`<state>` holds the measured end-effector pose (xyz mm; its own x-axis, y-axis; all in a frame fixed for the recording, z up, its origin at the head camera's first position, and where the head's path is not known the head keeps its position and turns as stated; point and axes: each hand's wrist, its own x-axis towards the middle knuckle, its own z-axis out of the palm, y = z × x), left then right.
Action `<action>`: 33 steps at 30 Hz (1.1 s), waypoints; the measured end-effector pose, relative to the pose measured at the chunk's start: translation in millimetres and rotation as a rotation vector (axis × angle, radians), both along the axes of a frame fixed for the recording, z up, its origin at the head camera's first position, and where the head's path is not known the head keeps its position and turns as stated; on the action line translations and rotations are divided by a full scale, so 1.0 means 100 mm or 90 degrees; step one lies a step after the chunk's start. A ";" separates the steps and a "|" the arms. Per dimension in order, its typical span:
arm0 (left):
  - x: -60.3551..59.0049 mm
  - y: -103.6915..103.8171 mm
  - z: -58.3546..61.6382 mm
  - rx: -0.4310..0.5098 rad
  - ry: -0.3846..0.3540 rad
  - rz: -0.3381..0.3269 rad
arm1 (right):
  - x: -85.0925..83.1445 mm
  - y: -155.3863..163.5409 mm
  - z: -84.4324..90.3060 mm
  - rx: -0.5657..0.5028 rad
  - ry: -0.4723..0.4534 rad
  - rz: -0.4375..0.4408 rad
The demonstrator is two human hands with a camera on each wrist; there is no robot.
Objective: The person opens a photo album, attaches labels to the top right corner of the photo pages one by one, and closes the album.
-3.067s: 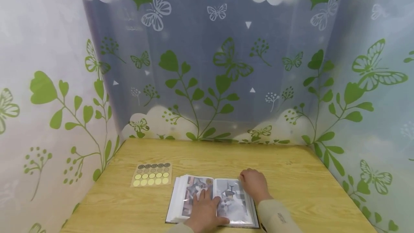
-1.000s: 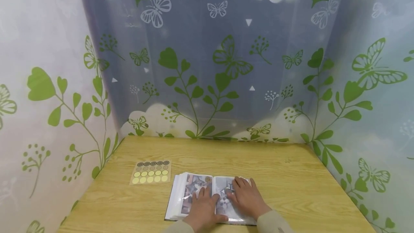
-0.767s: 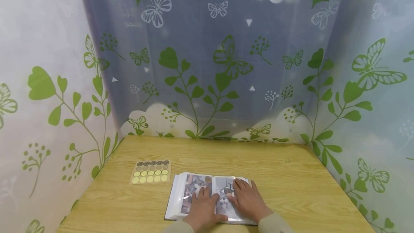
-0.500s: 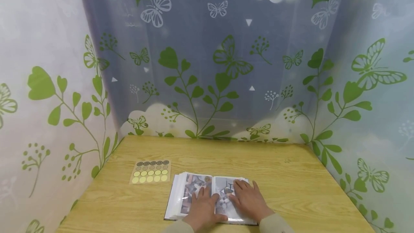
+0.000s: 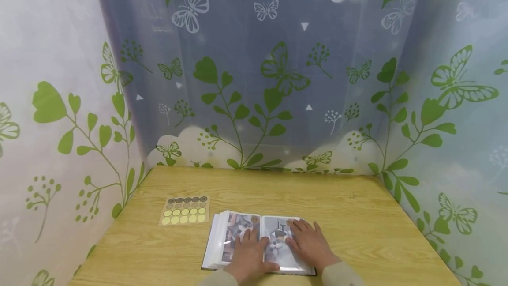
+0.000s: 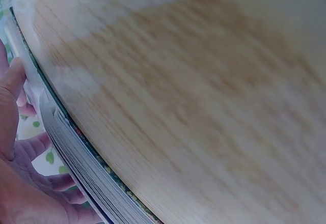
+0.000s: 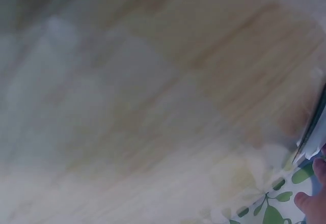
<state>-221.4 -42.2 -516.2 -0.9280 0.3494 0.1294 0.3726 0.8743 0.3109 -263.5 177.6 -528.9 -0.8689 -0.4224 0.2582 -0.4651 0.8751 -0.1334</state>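
— Photo album (image 5: 254, 244) is lying open on the near middle of the wooden table (image 5: 357, 228), right?
— Yes; left hand (image 5: 249, 257) and right hand (image 5: 311, 246) are pressing flat on its pages, fingers spread. Sticker sheet (image 5: 184, 210) is sitting far-left of it.

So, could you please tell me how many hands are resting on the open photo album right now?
2. The left hand lies flat across the middle of the photo album, over the left page and the fold; the right hand lies flat on the right page.
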 end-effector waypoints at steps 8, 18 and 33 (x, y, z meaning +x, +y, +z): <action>-0.01 -0.01 -0.02 -0.007 0.015 0.000 | -0.06 -0.09 0.04 -0.023 -0.004 -0.022; 0.01 0.00 0.00 -0.008 0.004 0.001 | -0.08 -0.21 0.02 -0.021 -0.062 0.009; 0.00 0.01 -0.03 -0.013 0.015 0.002 | -0.05 -0.19 -0.01 0.009 -0.039 -0.004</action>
